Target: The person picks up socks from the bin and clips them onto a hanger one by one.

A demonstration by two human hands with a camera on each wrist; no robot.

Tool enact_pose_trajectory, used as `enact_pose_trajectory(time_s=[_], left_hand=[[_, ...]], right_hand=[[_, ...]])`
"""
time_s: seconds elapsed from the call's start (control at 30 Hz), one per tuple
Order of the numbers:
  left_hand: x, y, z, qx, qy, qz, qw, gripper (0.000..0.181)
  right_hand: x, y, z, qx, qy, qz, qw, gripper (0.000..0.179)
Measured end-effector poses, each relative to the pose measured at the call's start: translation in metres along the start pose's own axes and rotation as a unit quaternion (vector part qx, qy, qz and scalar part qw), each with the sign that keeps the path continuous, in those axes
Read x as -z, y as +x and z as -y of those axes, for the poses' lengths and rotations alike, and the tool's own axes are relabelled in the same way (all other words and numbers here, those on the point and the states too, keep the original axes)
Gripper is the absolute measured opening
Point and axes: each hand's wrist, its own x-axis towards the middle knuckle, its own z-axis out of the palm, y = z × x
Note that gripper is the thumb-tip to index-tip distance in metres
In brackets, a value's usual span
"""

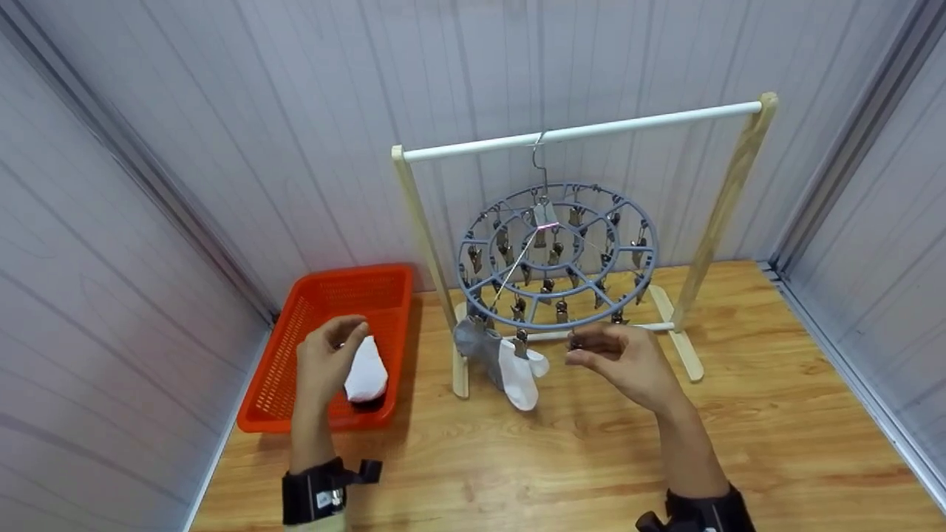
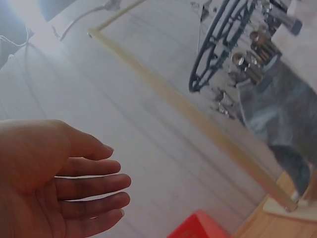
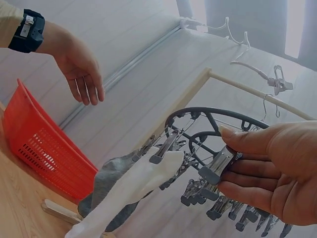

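Note:
A round grey clip hanger (image 1: 556, 325) hangs from a rack, with metal clips all around it. My right hand (image 1: 628, 362) pinches one metal clip (image 3: 217, 166) at the hanger's front edge, between thumb and fingers; no cloth shows in that clip. Left of it, a white sock (image 1: 519, 380) and a grey sock (image 1: 484, 353) dangle from neighbouring clips. My left hand (image 1: 325, 362) is held over the orange-red basket (image 1: 405, 295), its fingers loosely extended and holding nothing in the left wrist view. Inside the basket lies a white sock (image 1: 366, 377) on something dark.
The rack has a white top bar (image 1: 650, 122) and wooden posts (image 1: 728, 199) on flat feet. It stands on a wood-grain table (image 1: 517, 465), before pale panelled walls. The basket sits left of the rack.

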Motion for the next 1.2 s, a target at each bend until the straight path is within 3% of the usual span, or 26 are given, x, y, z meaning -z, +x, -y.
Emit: enact_pose_trajectory(time_s=[0.3, 0.6, 0.8, 1.07, 1.2], left_hand=[[0.015, 0.041, 0.015, 0.034, 0.048, 0.044, 0.9973, 0.032], [0.017, 0.077, 0.041, 0.075, 0.122, 0.086, 0.9859, 0.038], [0.019, 0.090, 0.061, 0.133, 0.140, 0.120, 0.9738, 0.040], [0.021, 0.103, 0.090, 0.153, 0.216, 0.134, 0.9548, 0.022], [0.022, 0.103, 0.103, 0.194, 0.205, 0.152, 0.9472, 0.027]], right_hand=[[0.002, -0.001, -0.002, 0.000, 0.001, -0.006, 1.0000, 0.030], [0.004, -0.001, -0.002, 0.003, -0.011, -0.015, 0.9998, 0.030], [0.005, -0.001, -0.004, 0.011, -0.003, -0.013, 0.9999, 0.029], [0.004, -0.002, -0.006, 0.014, -0.007, -0.013, 0.9998, 0.030], [0.004, -0.001, -0.006, 0.016, -0.002, -0.013, 0.9998, 0.033]])
